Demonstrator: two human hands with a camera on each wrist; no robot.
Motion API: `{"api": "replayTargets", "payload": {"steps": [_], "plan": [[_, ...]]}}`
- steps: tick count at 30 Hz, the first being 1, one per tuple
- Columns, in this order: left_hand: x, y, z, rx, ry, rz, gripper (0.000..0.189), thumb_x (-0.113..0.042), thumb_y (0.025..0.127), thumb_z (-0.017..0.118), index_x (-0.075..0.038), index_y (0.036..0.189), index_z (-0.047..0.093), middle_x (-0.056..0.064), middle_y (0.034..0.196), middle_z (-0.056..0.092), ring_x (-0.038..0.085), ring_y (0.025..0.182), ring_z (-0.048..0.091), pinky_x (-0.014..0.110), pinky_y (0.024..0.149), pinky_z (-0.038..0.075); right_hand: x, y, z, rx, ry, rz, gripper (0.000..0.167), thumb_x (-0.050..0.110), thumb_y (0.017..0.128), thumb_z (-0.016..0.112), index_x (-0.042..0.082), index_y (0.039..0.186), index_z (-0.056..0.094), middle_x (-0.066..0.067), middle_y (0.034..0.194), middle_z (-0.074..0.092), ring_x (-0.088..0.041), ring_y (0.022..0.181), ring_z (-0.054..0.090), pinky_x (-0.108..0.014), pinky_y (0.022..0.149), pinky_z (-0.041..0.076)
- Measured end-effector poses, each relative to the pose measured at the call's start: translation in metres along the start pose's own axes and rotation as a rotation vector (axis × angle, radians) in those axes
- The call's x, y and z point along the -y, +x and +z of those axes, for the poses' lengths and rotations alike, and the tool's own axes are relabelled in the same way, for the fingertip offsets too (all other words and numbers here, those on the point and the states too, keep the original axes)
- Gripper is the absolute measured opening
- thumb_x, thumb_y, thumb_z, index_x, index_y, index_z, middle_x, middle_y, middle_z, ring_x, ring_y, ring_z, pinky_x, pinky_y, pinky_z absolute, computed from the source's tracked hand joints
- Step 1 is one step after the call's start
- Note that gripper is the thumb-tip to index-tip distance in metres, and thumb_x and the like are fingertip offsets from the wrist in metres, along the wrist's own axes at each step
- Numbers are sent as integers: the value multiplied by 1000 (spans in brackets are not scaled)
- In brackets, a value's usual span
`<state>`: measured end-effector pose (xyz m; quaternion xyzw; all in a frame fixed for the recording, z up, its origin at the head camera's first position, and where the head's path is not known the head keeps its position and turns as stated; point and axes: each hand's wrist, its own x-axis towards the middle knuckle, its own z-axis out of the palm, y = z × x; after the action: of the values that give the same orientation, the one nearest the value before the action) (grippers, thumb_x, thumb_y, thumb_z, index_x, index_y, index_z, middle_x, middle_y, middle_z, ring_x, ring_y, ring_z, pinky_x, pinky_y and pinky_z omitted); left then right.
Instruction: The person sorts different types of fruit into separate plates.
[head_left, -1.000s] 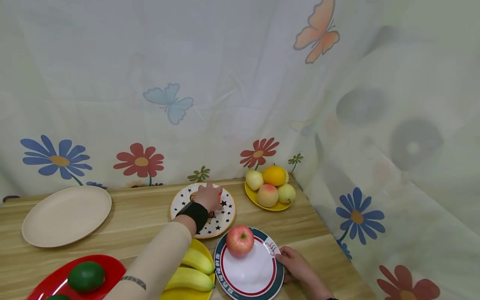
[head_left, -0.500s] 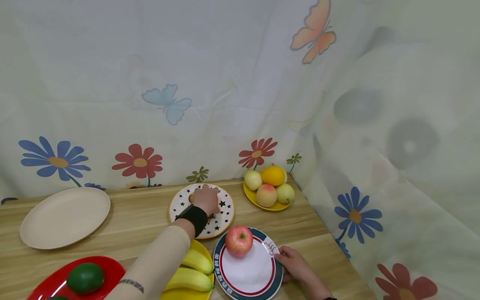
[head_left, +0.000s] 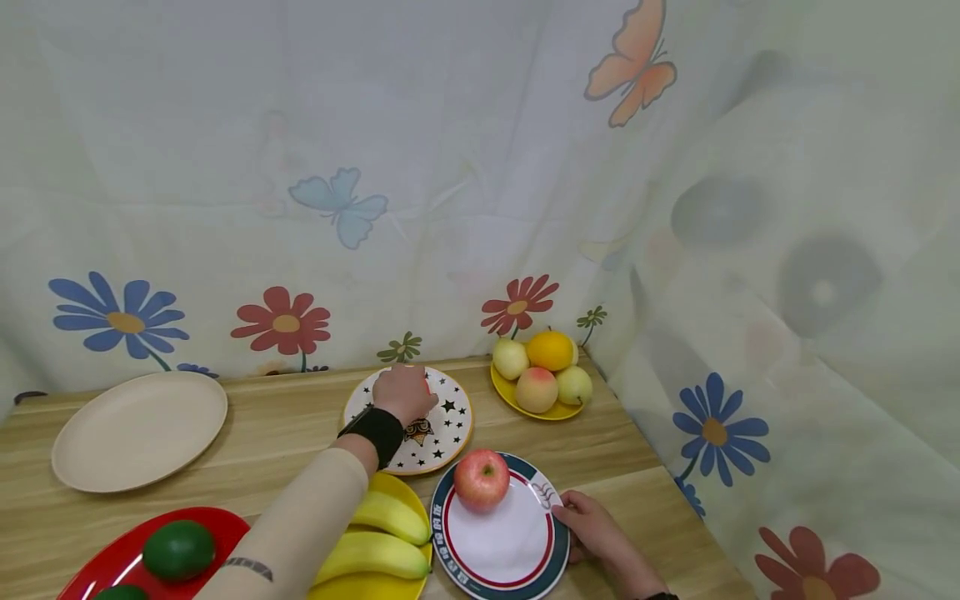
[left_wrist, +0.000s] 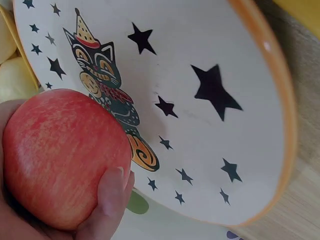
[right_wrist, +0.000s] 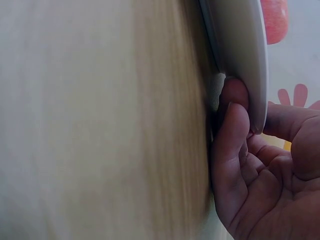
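Note:
My left hand (head_left: 405, 393) reaches over the white plate with black stars (head_left: 448, 433) and grips a red apple (left_wrist: 67, 157), fingers and thumb curled round it. In the head view the hand covers most of that apple. My right hand (head_left: 596, 529) pinches the right rim of the plate with a dark green border (head_left: 498, 546), thumb on top and fingers beneath, as the right wrist view shows. Another red apple (head_left: 482, 481) sits on that plate near its upper left edge. A cat figure (left_wrist: 102, 75) is printed on the starred plate.
A yellow plate with bananas (head_left: 378, 554) lies left of the green-bordered one. At the back right stands a small yellow plate of pears, a peach and an orange fruit (head_left: 550, 350). A red plate (head_left: 217, 525) bears green fruits; a beige plate (head_left: 142, 429) lies behind it.
The left hand has shifted slightly left over the starred plate, its back turned more upward and its fingers more curled. The right hand stays at the plate's rim.

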<state>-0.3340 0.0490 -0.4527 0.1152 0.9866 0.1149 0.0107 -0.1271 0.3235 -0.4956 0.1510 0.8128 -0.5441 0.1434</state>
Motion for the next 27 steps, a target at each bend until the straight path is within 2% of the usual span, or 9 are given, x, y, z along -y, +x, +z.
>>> {"api": "replayTargets", "payload": {"steps": [5, 9, 13, 16, 18, 23, 27], "plan": [[3, 2, -1, 14, -53, 8, 38, -42, 77, 63, -13, 103, 62, 8, 90, 63, 26, 77, 58, 40, 66, 49, 1, 0, 0, 6, -2, 7, 21, 18, 98, 48, -1, 104, 53, -3, 72, 56, -12, 54, 54, -25, 47, 50], [5, 2, -5, 33, -70, 11, 42, -46, 78, 63, -15, 107, 62, 5, 88, 63, 24, 77, 57, 39, 63, 48, 2, 0, 1, -6, -7, 21, 21, 18, 97, 49, -1, 105, 53, -4, 74, 56, -13, 54, 54, -25, 47, 50], [4, -2, -9, 47, -125, 11, 39, -47, 78, 64, -16, 101, 62, 3, 84, 61, 23, 76, 56, 36, 61, 46, 3, 0, 1, -14, -17, 32, 21, 18, 97, 49, -1, 104, 53, -4, 74, 57, -14, 54, 55, -27, 47, 51], [1, -6, -13, 58, -186, 19, 38, -45, 78, 66, -14, 99, 62, 3, 83, 61, 22, 75, 55, 35, 63, 46, 3, 0, 2, -20, -24, 44, 21, 19, 97, 50, -1, 104, 53, -4, 74, 57, -14, 54, 54, -27, 48, 51], [-2, -8, -17, 59, -205, 25, 42, -45, 78, 66, -13, 105, 62, 3, 85, 61, 22, 77, 55, 35, 66, 47, 2, 1, 1, -25, -31, 51, 21, 19, 97, 50, 0, 104, 53, -4, 75, 57, -14, 54, 54, -27, 48, 51], [-6, -12, -21, 43, -176, 54, 49, -46, 78, 66, -13, 114, 62, 4, 92, 63, 22, 82, 56, 37, 70, 49, 1, 2, 1, -32, -30, 45, 21, 20, 97, 50, 0, 105, 53, -4, 75, 57, -15, 55, 54, -27, 48, 51], [-8, -12, -20, 23, -162, 89, 43, -46, 77, 67, -15, 106, 63, 3, 85, 61, 21, 76, 55, 34, 63, 46, 0, 2, 1, -37, -23, 45, 20, 19, 97, 50, 0, 104, 53, -4, 76, 56, -15, 55, 54, -28, 48, 51]]}}
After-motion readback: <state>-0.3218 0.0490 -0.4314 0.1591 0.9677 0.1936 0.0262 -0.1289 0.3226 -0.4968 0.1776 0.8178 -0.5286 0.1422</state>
